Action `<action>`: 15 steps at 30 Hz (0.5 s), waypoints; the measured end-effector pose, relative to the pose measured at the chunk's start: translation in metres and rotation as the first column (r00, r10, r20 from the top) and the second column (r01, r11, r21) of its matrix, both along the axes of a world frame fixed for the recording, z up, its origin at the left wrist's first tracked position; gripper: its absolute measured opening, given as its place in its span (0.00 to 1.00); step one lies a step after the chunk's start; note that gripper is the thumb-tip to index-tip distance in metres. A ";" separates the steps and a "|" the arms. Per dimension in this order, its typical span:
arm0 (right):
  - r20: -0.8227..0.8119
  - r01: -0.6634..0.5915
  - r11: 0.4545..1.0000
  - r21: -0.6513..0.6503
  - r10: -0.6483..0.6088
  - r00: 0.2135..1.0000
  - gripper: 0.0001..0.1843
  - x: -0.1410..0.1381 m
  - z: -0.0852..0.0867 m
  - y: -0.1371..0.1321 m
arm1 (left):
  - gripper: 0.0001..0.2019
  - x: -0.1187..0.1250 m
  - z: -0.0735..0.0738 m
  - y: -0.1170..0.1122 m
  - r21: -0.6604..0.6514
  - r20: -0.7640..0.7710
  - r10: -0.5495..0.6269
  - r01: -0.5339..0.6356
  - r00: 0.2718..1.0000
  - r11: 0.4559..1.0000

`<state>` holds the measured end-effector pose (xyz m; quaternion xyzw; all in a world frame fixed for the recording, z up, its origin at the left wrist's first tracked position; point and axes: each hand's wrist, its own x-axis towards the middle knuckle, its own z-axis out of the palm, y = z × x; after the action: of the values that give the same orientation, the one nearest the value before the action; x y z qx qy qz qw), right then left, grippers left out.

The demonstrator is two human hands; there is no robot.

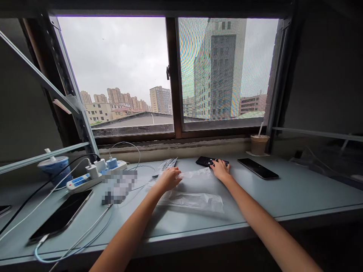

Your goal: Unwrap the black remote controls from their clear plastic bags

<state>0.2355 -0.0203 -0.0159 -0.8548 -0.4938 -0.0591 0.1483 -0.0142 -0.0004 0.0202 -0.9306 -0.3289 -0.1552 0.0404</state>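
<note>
A clear plastic bag (195, 200) lies crumpled and stretched across the middle of the table. My left hand (169, 178) is closed on the bag, with the fingers curled into the film. To the right, a black remote control (204, 161) with small buttons lies near the back of the table. My right hand (220, 170) is closed over its right part, and the bag's edge reaches close to that hand. Behind my left hand, more clear film (168, 163) stands up around a dark thin object that I cannot make out.
A black phone (258, 168) lies right of the remote, near a drink cup with a straw (259, 144). At left are a power strip (82, 182) with chargers, a blue cup (55, 170), a cabled phone (61, 215), a blurred item (120, 187) and loose cables. Metal frame posts flank the window.
</note>
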 end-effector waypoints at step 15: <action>0.011 -0.029 0.997 0.078 0.028 1.000 0.18 0.003 -0.004 0.004 | 0.09 0.000 0.001 -0.001 0.006 -0.012 0.012 -0.012 1.000 1.000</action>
<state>0.2390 -0.0167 -0.0200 -0.8409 -0.5040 -0.0806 0.1799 -0.0138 -0.0009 0.0208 -0.9295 -0.3337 -0.1503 0.0461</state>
